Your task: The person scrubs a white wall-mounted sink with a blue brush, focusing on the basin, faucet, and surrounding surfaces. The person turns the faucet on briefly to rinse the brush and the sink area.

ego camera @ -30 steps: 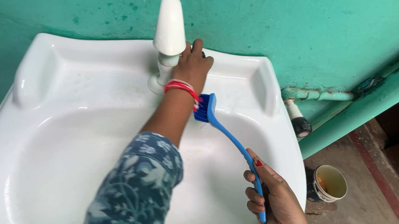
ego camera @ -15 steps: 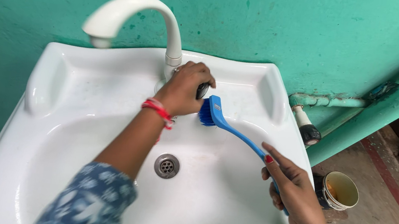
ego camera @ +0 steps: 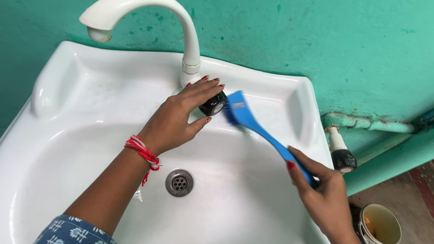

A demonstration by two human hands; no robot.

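Soft, even daylight, faint shadows in the white basin [ego camera: 59,135]; the blue brush [ego camera: 260,130] is motion-blurred.
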